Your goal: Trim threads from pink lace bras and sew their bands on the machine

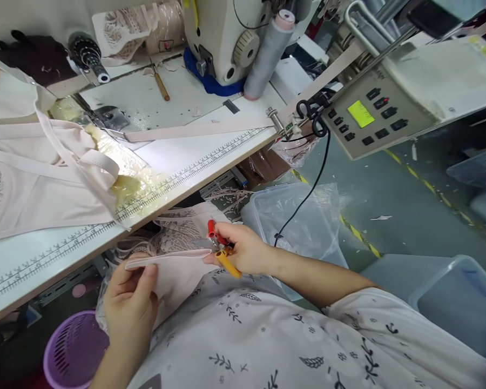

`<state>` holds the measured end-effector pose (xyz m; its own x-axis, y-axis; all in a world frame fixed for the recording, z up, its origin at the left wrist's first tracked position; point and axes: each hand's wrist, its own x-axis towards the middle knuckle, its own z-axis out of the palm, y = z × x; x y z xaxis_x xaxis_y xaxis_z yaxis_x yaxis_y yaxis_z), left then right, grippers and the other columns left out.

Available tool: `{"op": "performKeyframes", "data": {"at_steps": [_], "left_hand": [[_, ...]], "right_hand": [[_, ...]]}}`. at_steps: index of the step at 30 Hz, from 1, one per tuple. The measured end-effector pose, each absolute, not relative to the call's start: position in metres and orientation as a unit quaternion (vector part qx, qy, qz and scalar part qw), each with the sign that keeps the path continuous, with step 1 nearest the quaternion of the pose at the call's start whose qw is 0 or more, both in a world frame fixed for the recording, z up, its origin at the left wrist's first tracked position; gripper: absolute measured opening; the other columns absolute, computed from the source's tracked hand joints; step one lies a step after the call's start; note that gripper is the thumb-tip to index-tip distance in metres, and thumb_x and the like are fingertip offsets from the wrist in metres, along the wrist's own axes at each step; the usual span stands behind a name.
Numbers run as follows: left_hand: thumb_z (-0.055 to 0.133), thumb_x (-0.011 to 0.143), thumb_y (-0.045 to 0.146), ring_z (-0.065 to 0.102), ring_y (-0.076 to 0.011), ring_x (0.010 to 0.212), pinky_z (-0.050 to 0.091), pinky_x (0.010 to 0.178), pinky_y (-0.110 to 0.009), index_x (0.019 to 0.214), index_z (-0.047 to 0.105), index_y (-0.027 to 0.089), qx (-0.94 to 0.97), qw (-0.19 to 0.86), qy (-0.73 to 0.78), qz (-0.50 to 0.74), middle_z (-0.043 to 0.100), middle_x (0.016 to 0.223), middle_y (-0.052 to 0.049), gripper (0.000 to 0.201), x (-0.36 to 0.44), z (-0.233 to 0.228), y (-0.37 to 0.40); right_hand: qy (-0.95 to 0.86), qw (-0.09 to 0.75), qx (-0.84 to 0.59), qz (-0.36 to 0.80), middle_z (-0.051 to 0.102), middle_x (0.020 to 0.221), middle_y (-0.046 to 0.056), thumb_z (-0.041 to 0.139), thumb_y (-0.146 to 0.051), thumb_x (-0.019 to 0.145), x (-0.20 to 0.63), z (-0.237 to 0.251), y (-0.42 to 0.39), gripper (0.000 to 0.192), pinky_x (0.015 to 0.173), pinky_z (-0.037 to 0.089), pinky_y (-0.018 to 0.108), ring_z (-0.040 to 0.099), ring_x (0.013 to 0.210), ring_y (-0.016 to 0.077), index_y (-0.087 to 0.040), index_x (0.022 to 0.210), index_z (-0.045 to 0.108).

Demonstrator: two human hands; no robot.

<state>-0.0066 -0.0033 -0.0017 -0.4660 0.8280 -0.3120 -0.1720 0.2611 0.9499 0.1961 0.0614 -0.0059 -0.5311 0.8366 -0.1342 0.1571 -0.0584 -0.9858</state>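
Looking down from the head camera, a pale pink strap (pixel 168 259) is seen stretched level between both hands, just below the front edge of the white sewing table (pixel 210 156) and above the person's lap. The left hand (pixel 130 302) is closed on the strap's left end, with the thumb pressed on top, while the right hand (pixel 245 249) is closed around small red and yellow snips (pixel 221 247), whose blades are held at the strap's right end. A purple basket (pixel 73 351) is placed low on the floor, near the left hand.
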Motion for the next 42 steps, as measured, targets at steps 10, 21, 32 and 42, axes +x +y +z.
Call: {"op": "performKeyframes", "data": {"at_steps": [10, 21, 32, 42], "left_hand": [[0.073, 0.069, 0.025, 0.054, -0.0112, 0.076, 0.044, 0.059, -0.017, 0.075, 0.067, 0.020, 0.275, 0.462, 0.615, 0.577, 0.062, 0.087, -0.001, 0.010, -0.004, -0.002, -0.004], [0.059, 0.076, 0.014, 0.059, -0.0260, 0.103, 0.041, 0.099, -0.045, 0.112, 0.057, 0.023, 0.841, 0.134, 0.444, 0.277, 0.064, 0.108, -0.008, 0.036, -0.019, 0.035, 0.014], [0.045, 0.088, 0.032, 0.049, -0.0124, 0.050, 0.039, 0.048, -0.023, 0.064, 0.054, 0.020, 0.733, 0.351, 0.549, 0.196, 0.052, 0.056, 0.001, 0.028, -0.017, 0.038, 0.031], [0.049, 0.087, 0.035, 0.047, -0.0113, 0.050, 0.038, 0.047, -0.022, 0.067, 0.054, 0.020, 0.658, 0.404, 0.583, 0.254, 0.051, 0.056, 0.002, 0.026, -0.027, 0.054, 0.022]], "right_hand": [[-0.594, 0.341, -0.418, 0.597, 0.050, 0.066, -0.004, 0.063, -0.014, 0.065, 0.192, -0.010, 0.055, 0.018, 0.050, 0.038, 0.019, 0.046, 0.058, 0.0091, -0.019, 0.070, 0.046], [-0.690, 0.261, -0.309, 0.601, 0.055, 0.075, -0.003, 0.062, -0.017, 0.065, 0.190, 0.011, 0.067, 0.017, 0.049, 0.039, 0.018, 0.050, 0.060, 0.0090, -0.021, 0.075, 0.049], [-0.654, 0.276, -0.374, 0.597, 0.056, 0.076, -0.002, 0.079, -0.040, 0.058, 0.181, 0.010, 0.054, 0.046, 0.054, 0.044, 0.022, 0.050, 0.066, 0.0120, -0.020, 0.086, 0.048], [-0.601, 0.309, -0.334, 0.658, 0.043, 0.060, -0.007, 0.069, -0.049, 0.071, 0.167, 0.016, 0.050, 0.040, 0.046, 0.036, 0.021, 0.038, 0.051, 0.0077, -0.021, 0.074, 0.041]]}}
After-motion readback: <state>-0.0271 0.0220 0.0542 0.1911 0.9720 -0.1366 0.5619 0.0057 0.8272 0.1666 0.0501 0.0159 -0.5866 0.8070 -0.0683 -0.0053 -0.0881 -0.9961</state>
